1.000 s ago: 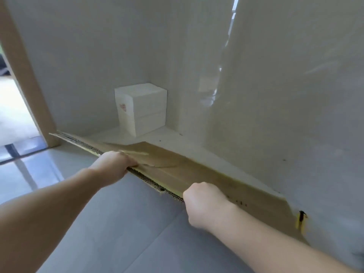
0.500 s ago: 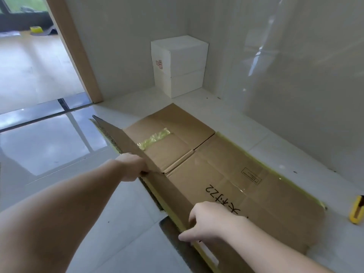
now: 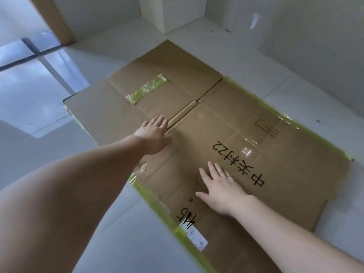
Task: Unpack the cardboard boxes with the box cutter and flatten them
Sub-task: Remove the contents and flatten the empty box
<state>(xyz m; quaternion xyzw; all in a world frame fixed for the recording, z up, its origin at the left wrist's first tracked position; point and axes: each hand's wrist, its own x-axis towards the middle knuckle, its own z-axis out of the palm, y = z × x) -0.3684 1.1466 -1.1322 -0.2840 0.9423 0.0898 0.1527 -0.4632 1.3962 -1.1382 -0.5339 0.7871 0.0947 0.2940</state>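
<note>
A large brown cardboard box (image 3: 291, 170) lies flattened on the pale tiled floor, with yellow-green tape along its edges and black handwriting on top. My left hand (image 3: 154, 135) rests palm down near the middle seam, fingers spread. My right hand (image 3: 221, 187) presses flat on the panel just below the writing, fingers apart. Neither hand holds anything. No box cutter shows in this view.
A white box (image 3: 177, 12) stands in the far corner against the wall. A wooden door frame (image 3: 53, 18) rises at the upper left, with a floor track (image 3: 29, 56) beside it. White walls close off the back and right.
The cardboard, held up on edge a second ago, has been lowered and now lies flat. Both hands let go of its edge and moved onto its top face.
</note>
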